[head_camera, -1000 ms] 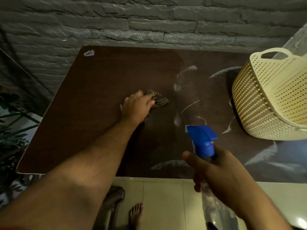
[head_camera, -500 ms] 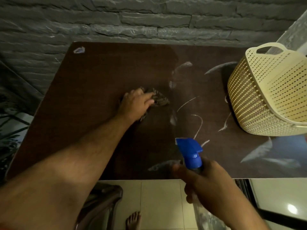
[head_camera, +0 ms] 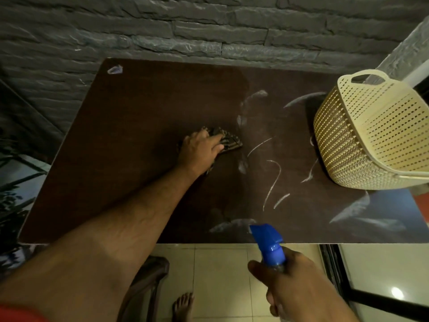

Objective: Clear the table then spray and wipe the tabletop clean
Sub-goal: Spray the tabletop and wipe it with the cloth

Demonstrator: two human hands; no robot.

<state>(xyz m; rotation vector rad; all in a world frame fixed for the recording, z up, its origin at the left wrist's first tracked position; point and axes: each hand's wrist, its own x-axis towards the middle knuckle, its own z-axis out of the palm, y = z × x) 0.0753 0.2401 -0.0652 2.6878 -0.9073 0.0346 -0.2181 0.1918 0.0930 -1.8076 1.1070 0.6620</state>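
While left hand presses cloth flat-fingered, right hand fingers grip spray bottle.

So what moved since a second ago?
The right hand drew the blue-topped spray bottle back from over the tabletop to its near edge. The left hand stayed pressed on the cloth at the same spot, and the cream basket and white streaks did not shift.
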